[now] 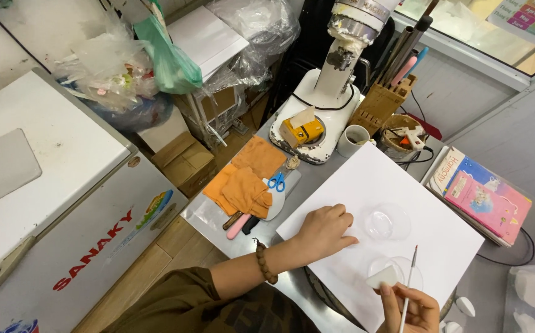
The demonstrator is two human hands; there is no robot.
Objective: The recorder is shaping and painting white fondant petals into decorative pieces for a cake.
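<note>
My left hand (324, 231) rests flat on a large white sheet (397, 179) that covers the metal table, fingers together and pointing right, holding nothing. Just right of its fingertips stands a clear round plastic dish (386, 222). My right hand (410, 308), at the bottom edge, holds a thin paintbrush (409, 280) pointing up and pinches a small white wedge-shaped piece (383, 277). Under that piece lies a second clear round dish (403, 269). A beaded bracelet (265, 263) circles my left wrist.
Behind the sheet stand a white stand mixer (335, 68), a wooden tool block (380, 105), a white cup (352, 139) and a glue gun in a pot (403, 137). Orange cloths (246, 179) and blue scissors (276, 182) lie left. Books (480, 194) right. A white chest freezer (51, 185) stands left.
</note>
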